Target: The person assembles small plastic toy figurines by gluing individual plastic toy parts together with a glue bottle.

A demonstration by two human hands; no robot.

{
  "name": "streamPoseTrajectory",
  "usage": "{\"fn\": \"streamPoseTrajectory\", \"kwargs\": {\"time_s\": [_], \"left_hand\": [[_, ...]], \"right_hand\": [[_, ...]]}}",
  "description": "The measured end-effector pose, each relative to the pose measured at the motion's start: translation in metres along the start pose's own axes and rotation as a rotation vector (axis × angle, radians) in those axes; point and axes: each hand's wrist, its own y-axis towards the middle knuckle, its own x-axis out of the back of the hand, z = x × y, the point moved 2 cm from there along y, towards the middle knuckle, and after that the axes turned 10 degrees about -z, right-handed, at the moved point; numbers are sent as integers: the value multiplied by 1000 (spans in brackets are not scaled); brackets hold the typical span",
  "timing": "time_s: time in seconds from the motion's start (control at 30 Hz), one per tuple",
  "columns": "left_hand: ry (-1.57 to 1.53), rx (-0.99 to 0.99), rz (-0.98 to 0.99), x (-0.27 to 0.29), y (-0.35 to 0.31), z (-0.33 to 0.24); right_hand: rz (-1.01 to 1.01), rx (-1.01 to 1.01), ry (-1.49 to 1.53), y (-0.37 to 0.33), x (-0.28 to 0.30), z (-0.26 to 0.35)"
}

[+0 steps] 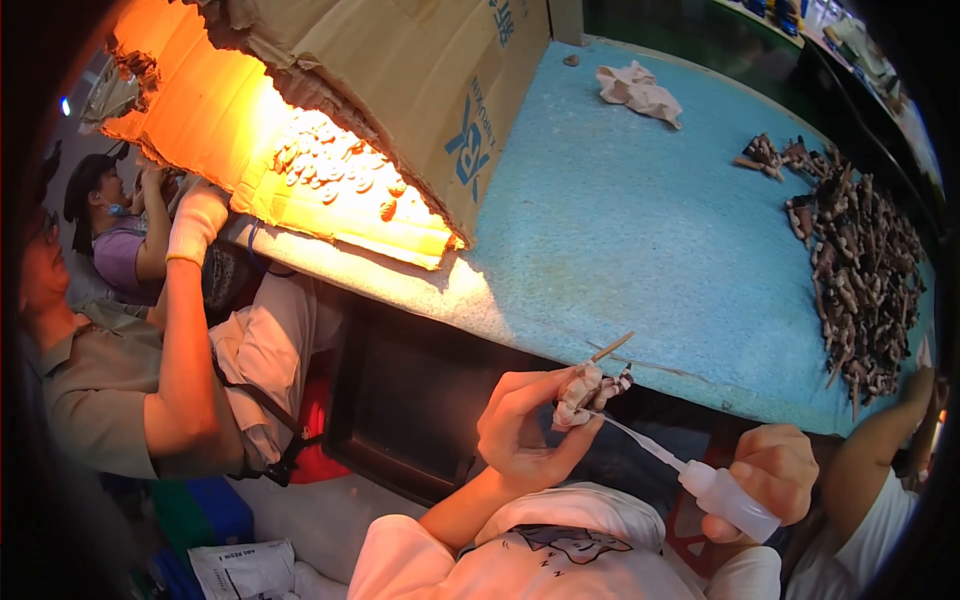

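Observation:
My left hand (520, 430) is closed round a small pale figurine (580, 393) with dark markings, held just off the table's near edge. A thin stick (612, 347) juts up from beside it. My right hand (770, 475) grips a translucent white squeeze bottle (728, 498), tilted with its long thin nozzle (645, 442) toward the figurine. The tip reaches the figurine's lower side, close to my left fingertips; whether liquid comes out is too small to tell.
The blue tabletop (640, 220) bears a heap of dark and pale figurines (865, 270) at right and a crumpled cloth (640, 93) at the back. A cardboard box (400, 60) shelters brightly lit small pieces (335, 160). A black bin (400, 400) sits below; co-workers sit left and right.

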Motion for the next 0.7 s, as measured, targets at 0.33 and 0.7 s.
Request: {"fn": "streamPoseTrajectory", "kwargs": {"time_s": [0.33, 0.7], "left_hand": [[31, -37, 2, 0, 2, 0], [65, -69, -2, 0, 3, -3]], "right_hand": [[71, 4, -34, -1, -2, 1], [109, 13, 24, 1, 1, 1]]}}
